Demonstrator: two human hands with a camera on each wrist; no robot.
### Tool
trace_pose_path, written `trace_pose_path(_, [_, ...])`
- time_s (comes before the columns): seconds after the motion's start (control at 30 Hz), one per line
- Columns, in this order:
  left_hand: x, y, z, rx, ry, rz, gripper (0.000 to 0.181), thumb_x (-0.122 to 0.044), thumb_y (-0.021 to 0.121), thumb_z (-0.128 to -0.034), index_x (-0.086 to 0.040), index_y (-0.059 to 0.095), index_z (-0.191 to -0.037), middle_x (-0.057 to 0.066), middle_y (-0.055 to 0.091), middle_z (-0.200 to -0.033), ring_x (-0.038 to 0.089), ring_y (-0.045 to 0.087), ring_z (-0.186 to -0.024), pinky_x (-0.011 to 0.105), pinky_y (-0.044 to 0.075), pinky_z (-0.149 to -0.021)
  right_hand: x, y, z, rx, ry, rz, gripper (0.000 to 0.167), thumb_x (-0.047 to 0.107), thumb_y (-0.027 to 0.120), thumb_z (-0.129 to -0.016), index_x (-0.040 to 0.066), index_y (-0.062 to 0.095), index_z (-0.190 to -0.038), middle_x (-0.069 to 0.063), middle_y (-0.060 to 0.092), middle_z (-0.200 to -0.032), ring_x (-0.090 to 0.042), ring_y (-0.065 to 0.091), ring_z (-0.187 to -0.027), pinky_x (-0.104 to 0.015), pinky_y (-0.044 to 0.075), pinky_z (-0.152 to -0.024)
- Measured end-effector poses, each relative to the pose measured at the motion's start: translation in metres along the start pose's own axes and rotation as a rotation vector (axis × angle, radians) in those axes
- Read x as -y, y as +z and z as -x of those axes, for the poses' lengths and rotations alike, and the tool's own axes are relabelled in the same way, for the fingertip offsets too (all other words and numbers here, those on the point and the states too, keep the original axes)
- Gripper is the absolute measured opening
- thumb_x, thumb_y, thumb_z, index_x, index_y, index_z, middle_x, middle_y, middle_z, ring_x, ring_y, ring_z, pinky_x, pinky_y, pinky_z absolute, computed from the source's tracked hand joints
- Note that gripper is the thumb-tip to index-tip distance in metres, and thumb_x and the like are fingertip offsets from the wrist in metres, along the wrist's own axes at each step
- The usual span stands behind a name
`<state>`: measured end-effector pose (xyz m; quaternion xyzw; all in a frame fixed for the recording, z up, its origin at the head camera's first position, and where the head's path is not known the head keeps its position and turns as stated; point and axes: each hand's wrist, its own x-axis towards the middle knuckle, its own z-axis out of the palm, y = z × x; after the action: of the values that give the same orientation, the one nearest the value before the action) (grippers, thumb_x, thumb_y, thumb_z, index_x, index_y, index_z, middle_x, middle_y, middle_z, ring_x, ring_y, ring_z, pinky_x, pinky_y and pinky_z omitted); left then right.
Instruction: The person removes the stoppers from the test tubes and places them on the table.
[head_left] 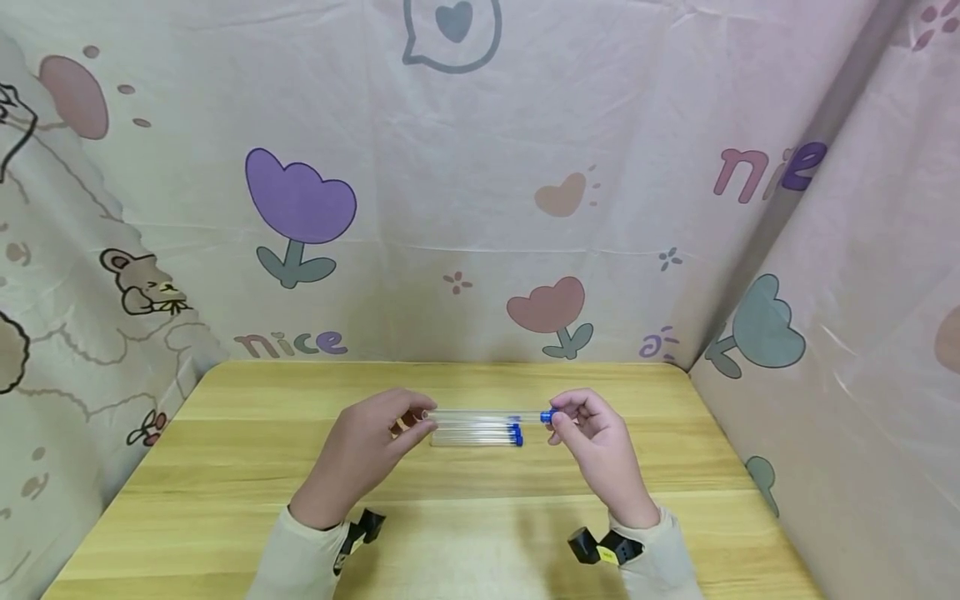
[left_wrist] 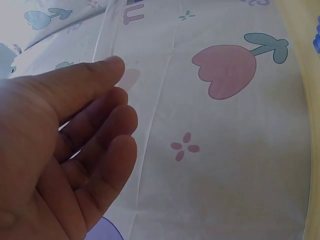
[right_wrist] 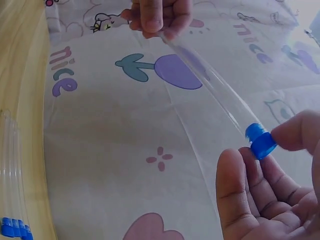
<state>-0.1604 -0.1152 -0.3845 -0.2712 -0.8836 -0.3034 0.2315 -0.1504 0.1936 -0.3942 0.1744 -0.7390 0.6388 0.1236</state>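
Observation:
A clear tube point(head_left: 487, 416) with a blue cap point(right_wrist: 260, 141) is held level above the table, stretched between both hands. My left hand point(head_left: 367, 437) pinches its far left end between thumb and fingers; in the left wrist view the tube shows only as a faint blur past the fingertips. At the other end, the thumb and fingers of my right hand point(head_left: 596, 450) pinch the blue cap, which sits at the tube's mouth. Just behind and below lie several similar tubes point(head_left: 472, 436) with blue caps, side by side on the table.
The wooden table point(head_left: 450, 533) ends at a hanging patterned cloth point(head_left: 450, 208) at the back. More cloth closes in the left and right sides. Black wrist cameras point(head_left: 592, 546) are strapped at both cuffs.

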Motion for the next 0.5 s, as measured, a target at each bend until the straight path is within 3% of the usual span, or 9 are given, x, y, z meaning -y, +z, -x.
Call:
trace_pose_path(0.27, [-0.0016, 0.0006, 0.0003, -0.003, -0.011, -0.028, 0.019, -0.018, 0.084, -0.0883, -0.017, 0.075, -0.105, -0.013, 0.068, -0.09, 0.001, 0.064, -0.08, 0.021, 0.056, -0.067, -0.0041, 0.0013, -0.0009, -0.036, 0.076, 0.007, 0.018, 0.009, 0.061, -0.105, -0.003, 0.068, -0.117, -0.015, 0.066, -0.087, -0.015, 0.064, -0.073, -0.029, 0.059, -0.066])
trace_pose_path(0.5, [-0.0001, 0.0, -0.0007, 0.022, -0.028, -0.051, 0.02, -0.02, 0.084, -0.0886, -0.017, 0.075, -0.106, -0.013, 0.068, -0.09, 0.001, 0.064, -0.08, 0.022, 0.056, -0.068, -0.0059, 0.0022, -0.0035, -0.032, 0.094, 0.035, 0.018, 0.011, 0.068, -0.101, 0.004, 0.07, -0.117, -0.014, 0.069, -0.094, -0.018, 0.064, -0.071, -0.029, 0.058, -0.069])
